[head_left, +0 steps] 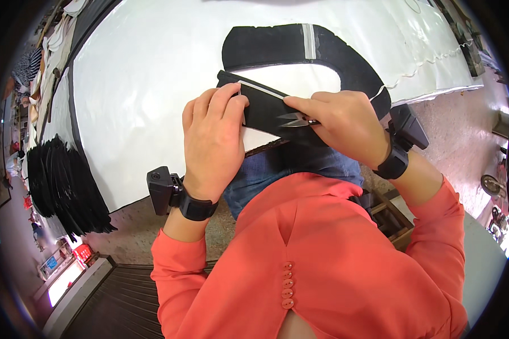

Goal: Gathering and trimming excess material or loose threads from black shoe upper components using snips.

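Note:
A curved black material piece point(267, 45) lies on the white table, its near end point(260, 110) under both my hands. A narrow white strip point(264, 90) runs along the inner edge of that end. My left hand point(214, 127) is closed at the piece's left edge, fingers bent over it and fingertips at the strip's upper end. With my right hand point(348, 121) I hold small thread snips point(294, 120), blades pointing left over the black material. My right index finger reaches the strip's other end. The snips' handles are mostly hidden in my palm.
The white-covered table point(136, 113) spreads ahead and to the left. Over its left edge hangs a thick bundle of black strips point(68, 186). A thin white cord point(421, 68) trails across the right side. Below on the right stands a wooden compartment box point(393, 220).

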Motion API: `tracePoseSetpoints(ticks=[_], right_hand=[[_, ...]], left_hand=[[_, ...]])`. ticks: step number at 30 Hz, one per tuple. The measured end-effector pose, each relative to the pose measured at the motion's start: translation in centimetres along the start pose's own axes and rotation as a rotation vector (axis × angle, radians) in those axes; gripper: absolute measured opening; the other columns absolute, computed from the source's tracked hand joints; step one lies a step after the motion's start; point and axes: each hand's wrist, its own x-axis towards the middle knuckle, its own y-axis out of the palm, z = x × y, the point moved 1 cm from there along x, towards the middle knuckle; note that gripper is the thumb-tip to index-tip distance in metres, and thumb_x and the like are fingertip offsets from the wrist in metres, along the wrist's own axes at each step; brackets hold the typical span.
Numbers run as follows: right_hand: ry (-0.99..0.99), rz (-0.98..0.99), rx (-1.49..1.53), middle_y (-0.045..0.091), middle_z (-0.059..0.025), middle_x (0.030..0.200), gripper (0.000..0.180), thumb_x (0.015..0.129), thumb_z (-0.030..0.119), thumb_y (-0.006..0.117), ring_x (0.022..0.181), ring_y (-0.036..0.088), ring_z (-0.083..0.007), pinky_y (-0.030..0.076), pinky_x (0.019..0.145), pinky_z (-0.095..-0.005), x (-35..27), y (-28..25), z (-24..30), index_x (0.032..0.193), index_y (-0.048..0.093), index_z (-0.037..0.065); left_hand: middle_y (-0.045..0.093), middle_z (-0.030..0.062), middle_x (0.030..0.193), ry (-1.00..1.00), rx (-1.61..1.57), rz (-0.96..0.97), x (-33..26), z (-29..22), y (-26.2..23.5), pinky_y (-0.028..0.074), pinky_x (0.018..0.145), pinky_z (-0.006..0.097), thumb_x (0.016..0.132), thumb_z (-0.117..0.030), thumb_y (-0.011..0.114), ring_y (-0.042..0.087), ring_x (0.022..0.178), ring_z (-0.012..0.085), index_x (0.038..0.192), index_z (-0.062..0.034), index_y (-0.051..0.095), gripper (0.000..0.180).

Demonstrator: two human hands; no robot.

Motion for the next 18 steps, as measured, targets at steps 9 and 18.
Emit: tracePoseSetpoints(ticks=[9,18], right_hand=[[0.005,0.162,-0.058,0.063,-0.0090,0.066,0.024,0.077,0.010,0.061,0.059,0.063,-0.0274,0.048,0.052,-0.0370,0.9,-1.0,0.7,0.100,0.068,0.009],[0.121,0.012,0.035,0.065,-0.0116,0.070,0.026,0.077,0.013,0.063,0.065,0.064,-0.0288,0.050,0.056,-0.0388,-0.3,-0.1,1.4,0.102,0.068,0.008]], left_hand=[[0.056,0.0056,0.118,0.002,-0.001,0.062,0.6,0.3,-1.0,0.037,0.095,0.040,0.077,0.002,0.061,0.051,0.109,0.0277,0.119,-0.0088,0.059,0.043],[0.055,0.0056,0.124,0.121,0.063,0.063,1.1,0.3,-1.3,0.037,0.099,0.043,0.078,-0.008,0.067,0.049,0.116,0.0290,0.117,-0.0059,0.061,0.040]])
